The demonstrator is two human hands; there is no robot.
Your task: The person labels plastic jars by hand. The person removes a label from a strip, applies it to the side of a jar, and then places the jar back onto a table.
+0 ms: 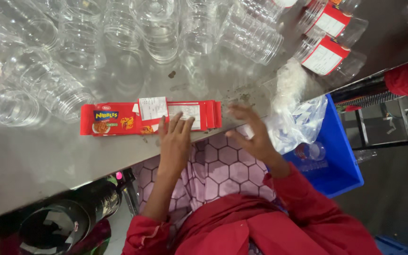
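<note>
A stack of long red paper labels [119, 119] lies flat near the front edge of a steel table [24, 160]. My left hand [174, 141] rests palm down on the right part of that stack, fingers together, pressing the labels. My right hand [253, 134] hovers just right of the stack's end, fingers spread, holding nothing. Its fingertips are close to the stack's right edge, and I cannot tell whether they touch it.
Many clear plastic jars [157, 33] lie crowded across the back of the table. Two jars with red-and-white labels [324, 56] lie at the back right. A clear plastic bag [296, 118] hangs over a blue crate [338, 156] at the right. A dark bin [57, 226] sits below left.
</note>
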